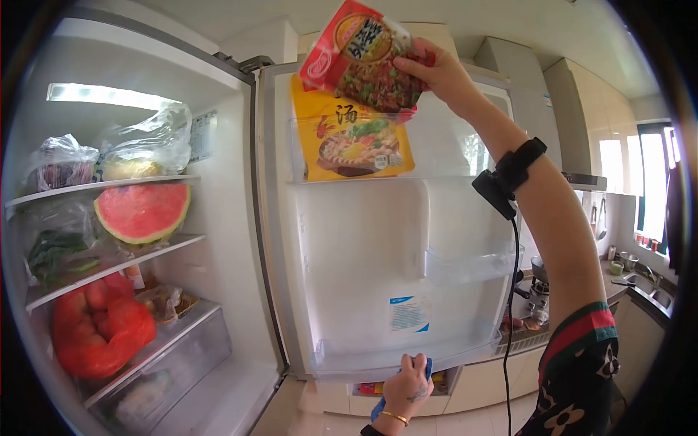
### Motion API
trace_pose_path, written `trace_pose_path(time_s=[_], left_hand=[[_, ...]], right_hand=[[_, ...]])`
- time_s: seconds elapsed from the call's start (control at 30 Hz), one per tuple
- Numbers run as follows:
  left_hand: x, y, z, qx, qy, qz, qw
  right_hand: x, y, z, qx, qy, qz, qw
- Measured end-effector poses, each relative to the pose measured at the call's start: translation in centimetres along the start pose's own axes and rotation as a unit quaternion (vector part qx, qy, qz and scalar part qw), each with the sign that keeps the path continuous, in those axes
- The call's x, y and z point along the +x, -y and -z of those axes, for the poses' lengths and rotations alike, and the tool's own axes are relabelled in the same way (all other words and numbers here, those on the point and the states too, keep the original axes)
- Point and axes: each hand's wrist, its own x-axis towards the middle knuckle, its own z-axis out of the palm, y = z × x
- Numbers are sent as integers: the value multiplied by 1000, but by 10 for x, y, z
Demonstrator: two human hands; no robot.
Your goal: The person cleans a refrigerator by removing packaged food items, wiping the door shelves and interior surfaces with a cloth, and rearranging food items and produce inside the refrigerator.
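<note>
My right hand (438, 78) is raised at the top of the open fridge door, its fingers closed on the edge of a red seasoning packet (371, 62) with a picture of a meat dish. Just below and partly behind it, a yellow soup packet (356, 142) stands in the upper door shelf (458, 163). Low down, my left hand (407, 385) is closed around a blue cloth (378, 408), mostly hidden by the fingers. That hand is in front of the bottom door shelf (342, 363).
Left, the fridge shelves (116, 269) hold a cut watermelon (144, 211), bagged food (145, 145) and a red bag of round produce (102, 327). A black cable (512, 291) hangs from my right forearm. Behind the door are a stove (538, 294) and a sink (658, 294).
</note>
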Motion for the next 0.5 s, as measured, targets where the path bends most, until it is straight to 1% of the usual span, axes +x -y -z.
trace_pose_path(time_s=[0.1,0.13,0.23,0.33,0.43,0.5], left_hand=[[-1,2,-6,-8,-24,-8,1000],[-2,2,-6,-5,-24,-11,1000],[-2,1,-2,-2,-28,-19,999],[-1,1,-4,1,-33,-19,999],[-1,0,-4,5,-35,-17,999],[-2,-1,-3,9,-33,-11,999]], right_hand=[[-3,2,-6,-103,70,-51,991],[-5,-5,-13,-113,54,-58,990],[-7,-9,-16,-111,110,-143,977],[4,-3,-7,-244,229,-217,917],[10,14,-2,-361,280,-129,880],[12,14,-8,-305,301,-80,900]])
